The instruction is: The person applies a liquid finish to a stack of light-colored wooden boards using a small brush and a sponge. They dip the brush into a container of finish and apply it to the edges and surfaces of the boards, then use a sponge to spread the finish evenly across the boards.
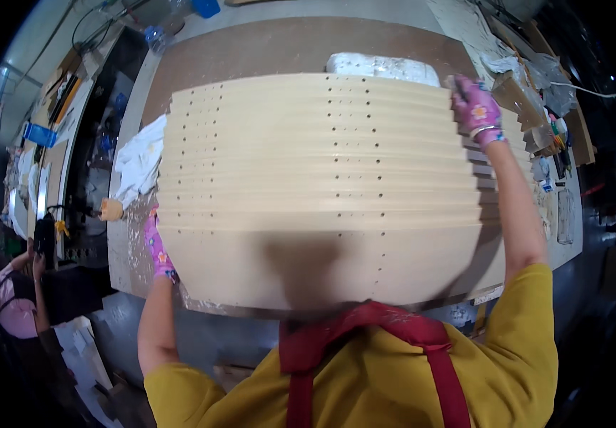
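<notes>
Pale wooden boards lie in an overlapping, stepped stack in front of me, with rows of small dark holes across them. The nearest board shows the widest face, and my shadow falls on it. My left hand, in a pink flowered glove, grips the left edge of the near boards; its fingers are partly hidden. At the far right corner, my right hand, gloved alike, has its fingers curled against the edge of the far boards. More stepped board ends show beyond my right wrist.
Behind the stack sits a white wrapped block on the brown tabletop. A white cloth and a small tan block lie at left. Tools and plastic bags crowd the right side. Another person is at far left.
</notes>
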The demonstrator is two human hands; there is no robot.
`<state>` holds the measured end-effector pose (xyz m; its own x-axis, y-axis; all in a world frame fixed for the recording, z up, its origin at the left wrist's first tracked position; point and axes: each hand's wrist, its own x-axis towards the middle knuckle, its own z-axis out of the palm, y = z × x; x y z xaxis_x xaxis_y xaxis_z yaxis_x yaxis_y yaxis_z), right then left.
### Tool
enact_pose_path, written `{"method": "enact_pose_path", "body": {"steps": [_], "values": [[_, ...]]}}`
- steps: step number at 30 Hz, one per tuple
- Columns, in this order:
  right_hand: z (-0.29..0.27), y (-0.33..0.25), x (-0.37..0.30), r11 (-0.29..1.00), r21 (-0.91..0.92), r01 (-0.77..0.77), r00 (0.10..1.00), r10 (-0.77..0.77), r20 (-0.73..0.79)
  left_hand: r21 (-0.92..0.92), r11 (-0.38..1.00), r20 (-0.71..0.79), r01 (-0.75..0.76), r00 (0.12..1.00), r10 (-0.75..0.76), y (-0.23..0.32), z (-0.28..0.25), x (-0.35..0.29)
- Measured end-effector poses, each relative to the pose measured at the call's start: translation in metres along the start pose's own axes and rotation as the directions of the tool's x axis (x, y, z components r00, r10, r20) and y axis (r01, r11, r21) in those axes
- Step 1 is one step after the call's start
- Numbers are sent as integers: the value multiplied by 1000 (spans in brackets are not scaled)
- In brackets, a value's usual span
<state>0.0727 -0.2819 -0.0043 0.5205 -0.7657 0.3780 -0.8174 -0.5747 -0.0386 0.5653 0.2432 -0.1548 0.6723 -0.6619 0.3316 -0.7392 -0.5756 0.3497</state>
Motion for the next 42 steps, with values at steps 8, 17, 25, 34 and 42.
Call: {"method": "enact_pose_path", "body": {"steps": [8,17,25,34,42], "values": [[-27,-209,-43,824,533,192,963,-264,61,42,999,-9,10,1000,-10,-11,-11,3],[-37,-156,-54,797,501,337,941,-297,-160,39,999,-6,22,1000,-22,-19,-18,-2],[-47,-129,-97,965,199,174,985,-172,-27,16,1000,7,-22,1000,22,-11,-10,1],[-91,-275,-153,836,333,437,888,-460,-8,21,1000,14,-10,1000,10,-17,-13,-6],[-97,-151,-167,978,209,-21,998,7,67,-12,998,15,-55,998,55,-15,-14,2]]}}
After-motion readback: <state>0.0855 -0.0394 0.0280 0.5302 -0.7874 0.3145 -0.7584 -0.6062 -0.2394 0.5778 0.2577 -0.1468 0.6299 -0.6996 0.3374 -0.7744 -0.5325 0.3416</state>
